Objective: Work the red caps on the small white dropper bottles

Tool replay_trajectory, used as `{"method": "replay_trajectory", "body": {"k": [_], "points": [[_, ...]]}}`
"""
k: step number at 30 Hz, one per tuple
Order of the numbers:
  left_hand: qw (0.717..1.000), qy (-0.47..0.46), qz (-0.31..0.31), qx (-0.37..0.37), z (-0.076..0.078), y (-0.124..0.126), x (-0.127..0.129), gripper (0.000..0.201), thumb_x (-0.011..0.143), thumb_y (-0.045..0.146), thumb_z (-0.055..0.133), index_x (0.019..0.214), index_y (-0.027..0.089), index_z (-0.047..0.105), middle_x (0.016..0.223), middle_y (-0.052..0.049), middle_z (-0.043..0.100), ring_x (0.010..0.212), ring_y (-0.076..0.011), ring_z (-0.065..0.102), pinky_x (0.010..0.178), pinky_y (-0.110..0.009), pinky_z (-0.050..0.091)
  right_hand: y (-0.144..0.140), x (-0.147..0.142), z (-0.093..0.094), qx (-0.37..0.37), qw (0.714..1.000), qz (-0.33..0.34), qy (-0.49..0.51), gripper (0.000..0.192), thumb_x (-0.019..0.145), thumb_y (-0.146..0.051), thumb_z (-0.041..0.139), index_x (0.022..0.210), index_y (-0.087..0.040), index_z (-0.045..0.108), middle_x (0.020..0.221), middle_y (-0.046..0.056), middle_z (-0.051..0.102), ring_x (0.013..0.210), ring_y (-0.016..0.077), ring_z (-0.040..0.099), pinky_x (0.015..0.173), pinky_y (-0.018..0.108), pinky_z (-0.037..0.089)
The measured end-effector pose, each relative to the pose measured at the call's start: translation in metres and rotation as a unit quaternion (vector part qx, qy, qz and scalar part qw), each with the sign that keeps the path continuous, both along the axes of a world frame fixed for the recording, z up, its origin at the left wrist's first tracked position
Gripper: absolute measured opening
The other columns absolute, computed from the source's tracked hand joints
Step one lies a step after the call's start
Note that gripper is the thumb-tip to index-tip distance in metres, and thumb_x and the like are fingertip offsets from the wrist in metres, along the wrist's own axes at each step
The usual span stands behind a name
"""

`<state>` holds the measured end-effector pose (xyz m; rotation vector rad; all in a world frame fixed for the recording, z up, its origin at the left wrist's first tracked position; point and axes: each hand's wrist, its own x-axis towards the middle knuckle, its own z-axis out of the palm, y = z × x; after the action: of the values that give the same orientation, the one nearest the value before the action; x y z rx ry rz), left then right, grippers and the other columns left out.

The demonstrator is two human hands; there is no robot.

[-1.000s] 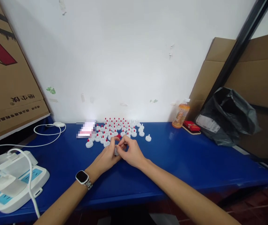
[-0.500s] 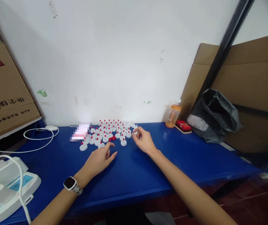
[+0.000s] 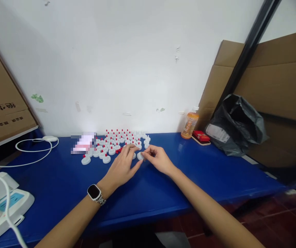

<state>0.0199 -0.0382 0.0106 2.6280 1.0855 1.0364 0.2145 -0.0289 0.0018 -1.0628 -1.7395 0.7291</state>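
My right hand point(image 3: 160, 160) is closed in a pinch at the edge of a white round cap point(image 3: 140, 156), at the front right of a group of similar caps. From the left, my left hand point(image 3: 122, 167) reaches toward this cap with thumb and fingers apart, holding nothing that I can see. Its fingers hide part of the group. Many of the white caps point(image 3: 106, 159) have small red tips point(image 3: 105, 155) on top. Loose red tips point(image 3: 118, 151) lie among them. At the back right, several white caps point(image 3: 147, 137) show no red tip.
A phone-like blurred thing point(image 3: 83, 142) lies left of the caps on the blue table point(image 3: 163, 193). An orange drink bottle point(image 3: 190, 124), a red box point(image 3: 201, 136) and a black plastic bag point(image 3: 237, 127) stand right. A white power strip point(image 3: 10, 206) with cables sits at the near left.
My right hand has come down and a little nearer with a white cap at its fingertips. My left hand has moved right toward it. The view has shifted slightly.
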Motion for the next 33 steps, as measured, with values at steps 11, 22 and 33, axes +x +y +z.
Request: {"method": "replay_trajectory", "body": {"k": [11,22,33], "points": [[0.980,0.015,0.035,-0.195,-0.015,-0.002,-0.059,0.030,0.101,0.044,0.032,0.103,0.021,0.050,0.096,-0.005,0.059,0.087,-0.0201,0.058,0.080,-0.036,0.047,0.028,-0.038,0.025,0.131,0.971,-0.009,-0.199,0.019,0.091,-0.031,0.058,0.082,-0.019,0.070,0.081,0.003,0.069,0.080,0.0171,0.058,0.075,0.030,0.040],[0.983,0.015,0.071,-0.170,-0.028,0.014,-0.067,0.024,0.099,0.039,0.031,0.089,0.021,0.044,0.092,-0.007,0.058,0.089,-0.0222,0.055,0.080,-0.037,0.045,0.063,-0.089,0.022,0.170,0.852,-0.003,-0.494,0.017,0.090,-0.022,0.058,0.097,-0.017,0.072,0.099,0.015,0.066,0.103,0.0300,0.050,0.088,0.041,0.030],[0.982,0.027,0.078,-0.172,-0.025,0.012,-0.065,0.025,0.100,0.040,0.030,0.090,0.021,0.044,0.089,-0.005,0.056,0.086,-0.0217,0.054,0.077,-0.035,0.042,0.066,-0.081,0.006,0.166,0.908,-0.038,-0.383,0.009,0.089,-0.021,0.060,0.088,-0.018,0.069,0.096,0.009,0.069,0.101,0.0248,0.055,0.090,0.039,0.035]]}}
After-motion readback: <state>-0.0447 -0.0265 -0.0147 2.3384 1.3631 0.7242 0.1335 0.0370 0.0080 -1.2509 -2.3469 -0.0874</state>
